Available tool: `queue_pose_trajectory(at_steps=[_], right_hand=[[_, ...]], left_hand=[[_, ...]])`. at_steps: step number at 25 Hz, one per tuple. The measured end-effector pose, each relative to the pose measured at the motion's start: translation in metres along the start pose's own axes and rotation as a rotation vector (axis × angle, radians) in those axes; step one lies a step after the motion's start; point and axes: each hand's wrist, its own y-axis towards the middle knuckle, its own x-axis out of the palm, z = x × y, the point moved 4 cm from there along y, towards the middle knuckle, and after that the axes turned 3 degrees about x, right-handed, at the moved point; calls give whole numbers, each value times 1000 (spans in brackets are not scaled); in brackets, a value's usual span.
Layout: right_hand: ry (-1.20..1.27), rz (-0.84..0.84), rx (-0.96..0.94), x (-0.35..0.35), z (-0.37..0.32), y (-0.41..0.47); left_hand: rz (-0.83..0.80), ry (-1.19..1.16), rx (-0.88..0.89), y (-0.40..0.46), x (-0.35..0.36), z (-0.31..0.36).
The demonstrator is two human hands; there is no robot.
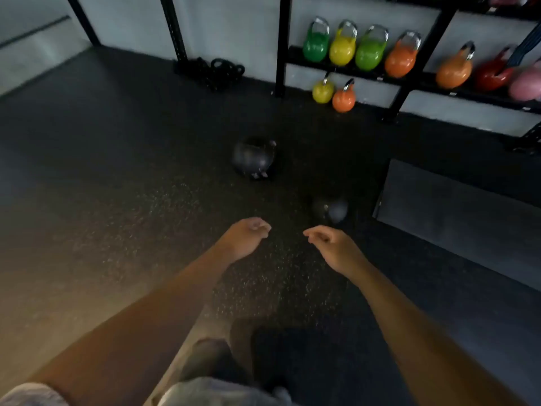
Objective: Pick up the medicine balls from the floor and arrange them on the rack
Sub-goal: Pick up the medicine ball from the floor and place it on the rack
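Two dark medicine balls lie on the black speckled rubber floor. The larger ball (253,158) rests ahead of me in the middle. A smaller ball (330,210) sits nearer, just beyond my right hand. My left hand (247,237) and my right hand (330,246) hang in front of me above the floor. Both have loosely curled fingers and hold nothing. Neither hand touches a ball. The black rack (409,74) stands against the white wall at the upper right.
Coloured kettlebells (360,48) fill the rack's shelf, and two small ones (333,93) stand on the floor under it. A dark mat (456,212) lies to the right. Black gear (216,71) is piled by an upright post at the back.
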Motion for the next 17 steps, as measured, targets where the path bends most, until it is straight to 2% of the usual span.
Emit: queue_pose_trajectory(at_steps=[3, 9, 13, 17], right_hand=[[-134, -88, 115, 21, 27, 35], [-449, -357, 271, 61, 38, 131], [-531, -386, 312, 57, 21, 188], [-473, -400, 329, 40, 7, 259]], left_hand=[[-64, 198, -16, 23, 9, -29], [-157, 242, -214, 89, -7, -82], [-198, 262, -223, 135, -27, -85], [-206, 224, -331, 197, -53, -77]])
